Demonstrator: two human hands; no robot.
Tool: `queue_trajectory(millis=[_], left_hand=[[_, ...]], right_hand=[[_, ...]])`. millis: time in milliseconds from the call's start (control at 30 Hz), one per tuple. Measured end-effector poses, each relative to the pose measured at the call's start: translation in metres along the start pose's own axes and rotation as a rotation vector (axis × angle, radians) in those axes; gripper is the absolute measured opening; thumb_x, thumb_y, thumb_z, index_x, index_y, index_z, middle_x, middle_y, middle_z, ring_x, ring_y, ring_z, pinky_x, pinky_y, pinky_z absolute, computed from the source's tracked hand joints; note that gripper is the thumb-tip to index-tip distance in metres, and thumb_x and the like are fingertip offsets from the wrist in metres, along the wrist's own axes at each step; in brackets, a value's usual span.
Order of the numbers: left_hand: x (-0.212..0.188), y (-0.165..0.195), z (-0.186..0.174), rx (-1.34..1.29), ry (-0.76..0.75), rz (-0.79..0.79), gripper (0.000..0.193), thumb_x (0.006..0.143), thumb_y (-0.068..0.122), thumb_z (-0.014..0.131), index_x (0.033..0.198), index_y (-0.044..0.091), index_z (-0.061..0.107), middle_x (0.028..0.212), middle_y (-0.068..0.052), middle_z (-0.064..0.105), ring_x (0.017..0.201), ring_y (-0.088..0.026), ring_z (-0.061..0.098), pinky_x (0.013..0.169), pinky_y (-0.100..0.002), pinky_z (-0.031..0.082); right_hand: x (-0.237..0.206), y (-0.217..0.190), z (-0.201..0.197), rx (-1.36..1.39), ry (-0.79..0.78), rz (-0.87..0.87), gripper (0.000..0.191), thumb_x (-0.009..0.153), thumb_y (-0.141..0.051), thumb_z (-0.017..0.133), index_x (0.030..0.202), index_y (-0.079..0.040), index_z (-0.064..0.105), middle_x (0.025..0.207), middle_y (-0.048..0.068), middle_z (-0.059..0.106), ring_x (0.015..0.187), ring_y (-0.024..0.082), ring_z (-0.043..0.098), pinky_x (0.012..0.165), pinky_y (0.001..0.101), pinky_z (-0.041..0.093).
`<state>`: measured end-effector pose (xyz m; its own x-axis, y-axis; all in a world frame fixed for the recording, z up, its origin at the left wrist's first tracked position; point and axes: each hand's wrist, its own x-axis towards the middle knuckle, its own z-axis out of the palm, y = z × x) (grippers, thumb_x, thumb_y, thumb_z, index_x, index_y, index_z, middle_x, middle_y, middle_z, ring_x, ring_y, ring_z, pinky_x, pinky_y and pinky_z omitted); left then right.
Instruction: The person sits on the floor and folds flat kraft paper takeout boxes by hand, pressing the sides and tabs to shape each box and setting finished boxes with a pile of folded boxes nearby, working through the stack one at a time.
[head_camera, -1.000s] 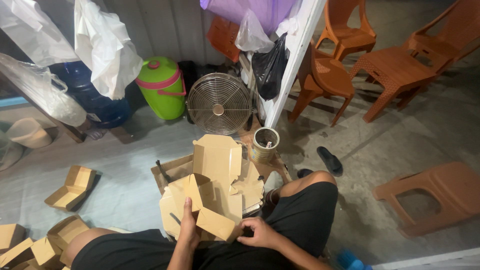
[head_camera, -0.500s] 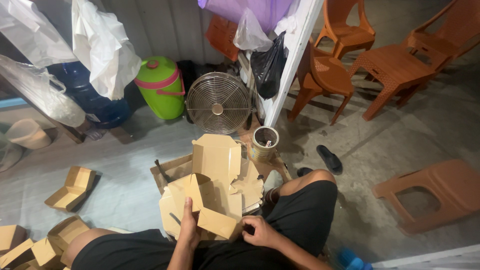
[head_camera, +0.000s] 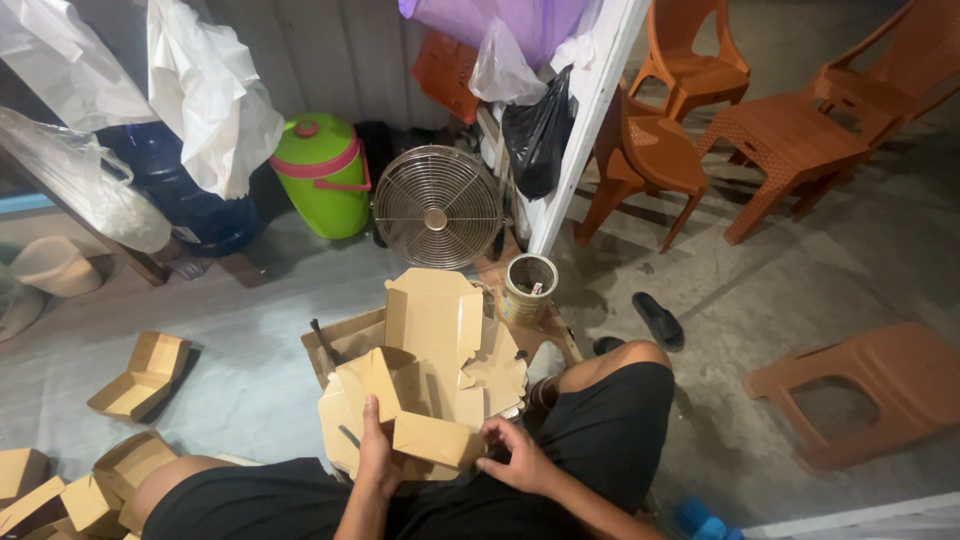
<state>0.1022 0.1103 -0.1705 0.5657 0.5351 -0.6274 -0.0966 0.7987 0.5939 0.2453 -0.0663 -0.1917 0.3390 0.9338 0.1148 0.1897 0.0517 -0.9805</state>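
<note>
Cardboard box (head_camera: 432, 438) gripped by left hand (head_camera: 375, 455), right hand (head_camera: 517, 462)

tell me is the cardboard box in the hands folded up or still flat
Partly folded: the cardboard box has raised walls, its lid flap open, held by the left hand and right hand.

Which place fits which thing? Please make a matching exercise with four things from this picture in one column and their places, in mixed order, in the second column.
Things:
1. green jug
2. round fan
3. black sandal
4. brown stool

Places:
A. on its side, far right
B. left of the fan
C. behind the flat cardboard pile
D. on the floor beyond the person's knee

Pairs: 1-B, 2-C, 3-D, 4-A
</note>
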Motion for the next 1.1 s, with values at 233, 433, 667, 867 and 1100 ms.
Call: queue_trajectory(millis=[233, 433, 667, 867, 1100], left_hand=[[0.000, 0.002, 0.000, -0.026, 0.025, 0.023, 0.091, 0.093, 0.076, 0.036, 0.129, -0.003, 0.062, 0.113, -0.021, 0.071, 0.104, -0.033, 0.065, 0.092, -0.047, 0.049], [0.000, 0.001, 0.000, -0.044, 0.029, 0.052, 0.084, 0.094, 0.073, 0.038, 0.135, 0.002, 0.058, 0.120, -0.022, 0.069, 0.108, -0.031, 0.066, 0.093, -0.044, 0.050], [-0.001, 0.000, 0.003, -0.100, 0.054, 0.126, 0.072, 0.092, 0.068, 0.042, 0.137, 0.014, 0.055, 0.121, -0.015, 0.067, 0.108, -0.029, 0.065, 0.094, -0.046, 0.050], [0.005, -0.004, 0.003, -0.120, 0.021, 0.101, 0.085, 0.098, 0.073, 0.040, 0.135, 0.000, 0.061, 0.113, -0.019, 0.073, 0.105, -0.030, 0.068, 0.093, -0.043, 0.052], [0.008, -0.008, 0.000, 0.038, 0.032, 0.140, 0.065, 0.095, 0.067, 0.047, 0.131, 0.014, 0.058, 0.088, -0.012, 0.069, 0.072, -0.020, 0.059, 0.060, -0.033, 0.040]], right_hand=[[0.001, -0.002, -0.003, -0.230, 0.123, -0.208, 0.028, 0.083, -0.001, 0.081, 0.098, -0.001, 0.058, 0.102, 0.009, 0.061, 0.096, 0.019, 0.062, 0.088, 0.0295, 0.051], [0.000, -0.003, -0.003, -0.234, 0.173, -0.159, 0.011, 0.086, 0.001, 0.074, 0.093, 0.001, 0.064, 0.098, 0.010, 0.068, 0.093, 0.024, 0.070, 0.085, 0.0318, 0.054], [-0.001, -0.005, -0.003, -0.357, 0.071, -0.252, 0.013, 0.088, 0.000, 0.071, 0.095, -0.002, 0.060, 0.110, 0.012, 0.057, 0.104, 0.027, 0.062, 0.093, 0.0330, 0.049], [0.002, -0.004, -0.002, -0.371, 0.126, -0.099, 0.011, 0.091, -0.001, 0.068, 0.095, -0.002, 0.058, 0.104, 0.013, 0.052, 0.097, 0.024, 0.058, 0.089, 0.0323, 0.048], [0.012, 0.002, 0.001, -0.065, 0.299, 0.091, 0.012, 0.093, 0.005, 0.059, 0.104, -0.001, 0.061, 0.106, 0.008, 0.067, 0.096, 0.011, 0.066, 0.083, 0.0244, 0.054]])
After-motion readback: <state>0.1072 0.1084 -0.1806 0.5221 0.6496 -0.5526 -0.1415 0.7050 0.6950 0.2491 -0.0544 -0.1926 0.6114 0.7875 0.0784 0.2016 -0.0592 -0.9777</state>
